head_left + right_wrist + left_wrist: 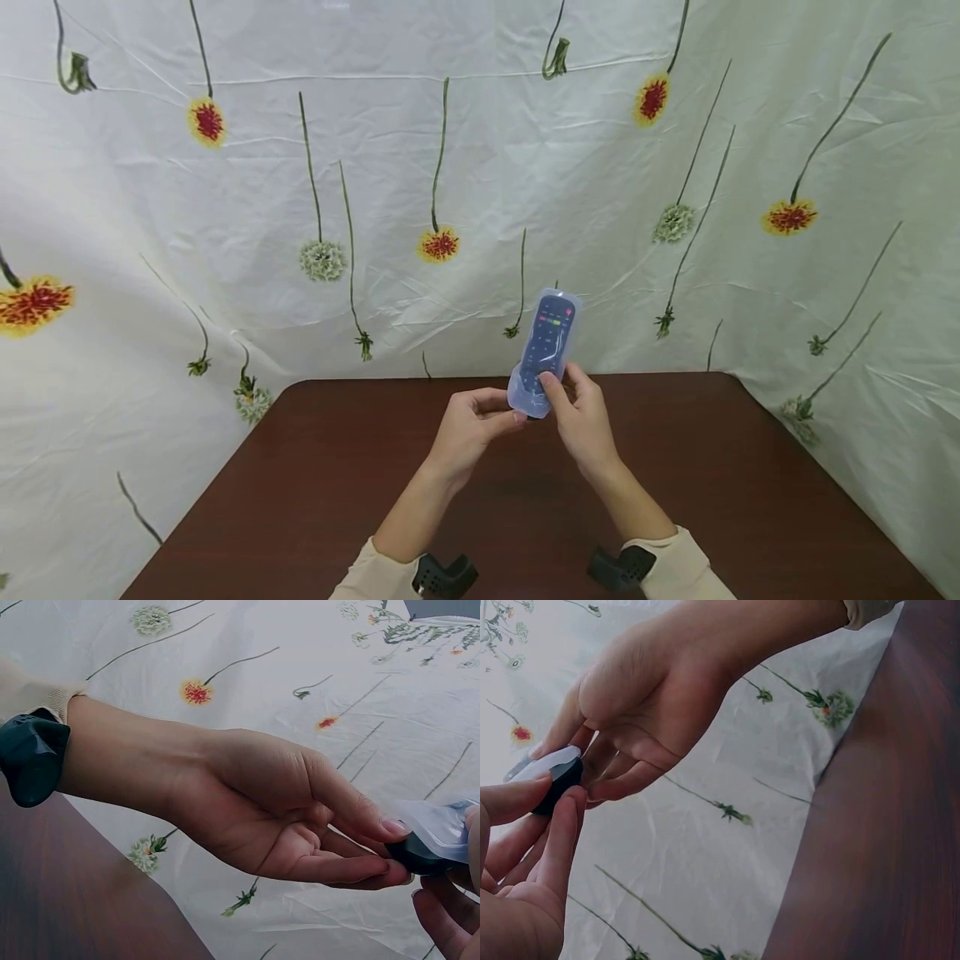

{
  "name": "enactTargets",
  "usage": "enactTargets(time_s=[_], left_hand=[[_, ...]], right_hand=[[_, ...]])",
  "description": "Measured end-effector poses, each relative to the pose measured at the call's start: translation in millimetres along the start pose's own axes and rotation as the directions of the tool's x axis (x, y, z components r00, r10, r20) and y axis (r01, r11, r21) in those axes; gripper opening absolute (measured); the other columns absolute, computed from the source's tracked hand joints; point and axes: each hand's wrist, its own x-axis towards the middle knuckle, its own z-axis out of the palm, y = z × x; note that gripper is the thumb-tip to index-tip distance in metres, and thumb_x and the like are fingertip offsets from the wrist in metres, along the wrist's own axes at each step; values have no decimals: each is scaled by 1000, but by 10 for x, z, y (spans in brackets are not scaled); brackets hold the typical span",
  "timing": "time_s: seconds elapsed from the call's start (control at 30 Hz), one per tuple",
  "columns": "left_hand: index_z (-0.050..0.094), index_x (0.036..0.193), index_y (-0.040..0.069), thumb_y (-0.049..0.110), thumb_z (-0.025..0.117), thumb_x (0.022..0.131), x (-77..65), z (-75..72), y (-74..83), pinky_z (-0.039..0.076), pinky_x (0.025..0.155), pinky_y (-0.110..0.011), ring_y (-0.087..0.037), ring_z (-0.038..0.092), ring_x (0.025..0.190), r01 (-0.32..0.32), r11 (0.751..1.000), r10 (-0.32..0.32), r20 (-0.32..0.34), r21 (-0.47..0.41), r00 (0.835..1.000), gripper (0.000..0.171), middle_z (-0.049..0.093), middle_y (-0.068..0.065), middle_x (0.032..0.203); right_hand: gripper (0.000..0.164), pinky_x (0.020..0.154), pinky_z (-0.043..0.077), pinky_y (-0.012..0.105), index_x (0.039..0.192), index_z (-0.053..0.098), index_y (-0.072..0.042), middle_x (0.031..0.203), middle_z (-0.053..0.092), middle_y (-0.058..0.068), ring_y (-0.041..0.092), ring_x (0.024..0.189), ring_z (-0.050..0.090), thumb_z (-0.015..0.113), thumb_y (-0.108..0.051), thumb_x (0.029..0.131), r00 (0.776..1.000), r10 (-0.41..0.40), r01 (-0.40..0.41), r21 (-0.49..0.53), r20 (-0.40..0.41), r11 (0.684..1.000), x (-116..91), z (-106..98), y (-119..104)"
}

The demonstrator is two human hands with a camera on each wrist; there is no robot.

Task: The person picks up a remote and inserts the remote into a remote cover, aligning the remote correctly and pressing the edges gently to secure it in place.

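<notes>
A dark blue remote control (550, 333) in a translucent soft cover (517, 388) is held up over the far edge of the table, its buttons facing me. My left hand (467, 429) pinches the lower end between thumb and fingers. Higher up, my right hand (588, 425) grips the covered remote, thumb lying across its front and fingers behind. In the left wrist view the remote's black end (564, 787) shows out of the pale cover (559, 758). The right wrist view shows my left thumb on that black end (417, 855), with the cover (433, 825) beside it.
The dark reddish-brown table (337, 500) spreads beneath both forearms. A white flower-printed cloth (480, 167) hangs behind it and along its sides. Black bands (444, 577) sit on both wrists beside light sleeves (686, 567).
</notes>
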Motion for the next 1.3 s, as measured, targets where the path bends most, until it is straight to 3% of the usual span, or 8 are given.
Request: enactTargets(time_s=[0.3,0.47,0.6,0.7,0.8,0.97,1.13,1.3], left_hand=[[68,123,-11,-2,78,89,26,-39,24,58,87,-35,-36,72,103,29,998,-30,34,49,999,37,73,-17,111],[60,138,-4,-2,79,87,27,-155,81,56,91,-38,-32,66,110,-58,988,46,88,140,995,55,66,-18,123],[51,147,-5,-4,68,91,16,-233,140,52,97,-37,-31,59,118,-119,982,101,122,150,987,58,57,-21,132],[50,147,-6,1,63,96,10,-247,164,51,97,-34,-30,59,119,-135,982,126,74,135,989,53,56,-21,135],[56,142,-5,8,64,101,5,-227,168,53,94,-33,-28,63,114,-146,980,150,-24,133,988,43,62,-20,129],[71,121,-5,13,71,100,14,-198,177,58,78,-32,-24,69,91,-186,966,213,-149,181,966,27,73,-18,106],[75,112,-6,12,73,98,18,-189,185,57,73,-30,-21,68,83,-181,963,221,-201,198,954,22,74,-16,96],[75,111,-7,11,74,98,17,-180,208,57,72,-29,-20,69,82,-176,969,216,-242,175,946,23,74,-17,95]], right_hand=[[31,81,57,27,131,61,10,118,68,24,29,101,70,59,-9,107,1000,-16,15,-30,-13,999,17,-15,-8],[28,78,57,28,128,65,6,114,71,17,26,98,70,62,-10,105,999,-31,33,-93,19,995,14,-20,-36],[26,75,58,30,126,67,2,108,73,13,24,93,70,64,-12,104,997,-31,41,-156,68,987,2,-12,-47],[28,72,58,32,127,69,0,105,73,10,22,90,70,67,-14,103,990,-53,80,-223,127,972,-20,6,-39],[29,72,59,36,127,69,-2,103,73,5,21,91,69,68,-16,102,973,-91,148,-275,210,950,-53,37,-24],[31,71,59,33,130,68,-2,103,73,5,17,90,71,66,-19,104,931,-115,218,-274,347,937,-97,98,17],[32,70,59,32,129,67,-1,103,73,6,18,86,71,66,-20,104,922,-80,194,-272,380,943,-99,110,31],[38,75,57,37,130,68,-4,107,74,2,18,90,70,75,-23,98,900,37,101,-290,434,952,-64,57,0]])
